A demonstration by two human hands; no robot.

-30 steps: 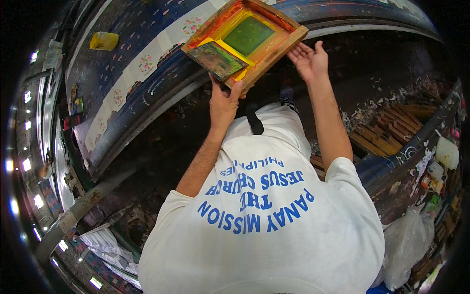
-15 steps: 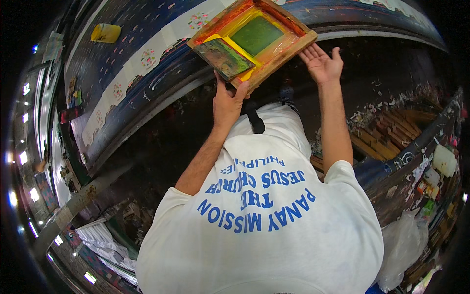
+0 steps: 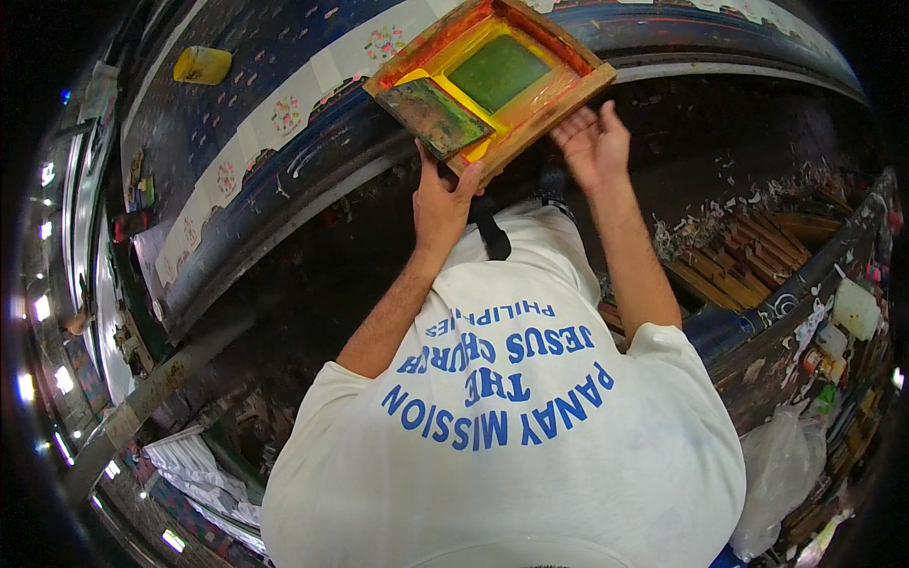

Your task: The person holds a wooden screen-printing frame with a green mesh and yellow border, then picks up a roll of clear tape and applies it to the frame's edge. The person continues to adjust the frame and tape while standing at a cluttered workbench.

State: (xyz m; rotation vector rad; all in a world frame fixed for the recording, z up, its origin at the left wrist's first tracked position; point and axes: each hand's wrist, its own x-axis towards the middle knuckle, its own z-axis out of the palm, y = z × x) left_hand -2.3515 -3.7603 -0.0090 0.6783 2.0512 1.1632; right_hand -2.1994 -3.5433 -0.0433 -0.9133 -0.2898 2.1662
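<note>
A wooden screen-printing frame (image 3: 559, 95) with a green mesh and yellow-orange ink lies tilted on a long dark blue printing table (image 3: 237, 237). A dark, ink-smeared squeegee (image 3: 431, 115) rests inside its near-left part. My left hand (image 3: 440, 201) grips the frame's near edge just below the squeegee. Open with spread fingers, my right hand (image 3: 592, 144) sits right under the frame's near-right edge; whether it touches the wood is unclear. My white shirt (image 3: 511, 445) with blue lettering fills the lower middle.
A white strip with small floral prints (image 3: 284, 114) runs along the table. A yellow container (image 3: 202, 64) lies at the far left of it. Wooden slats (image 3: 748, 260), a cluttered shelf (image 3: 852, 312) and a white plastic bag (image 3: 786, 464) are on my right. Folded cloth (image 3: 199, 464) lies lower left.
The frame has shifted a little further away along the table. My right hand has slid off its right side and now sits open below the near edge.
</note>
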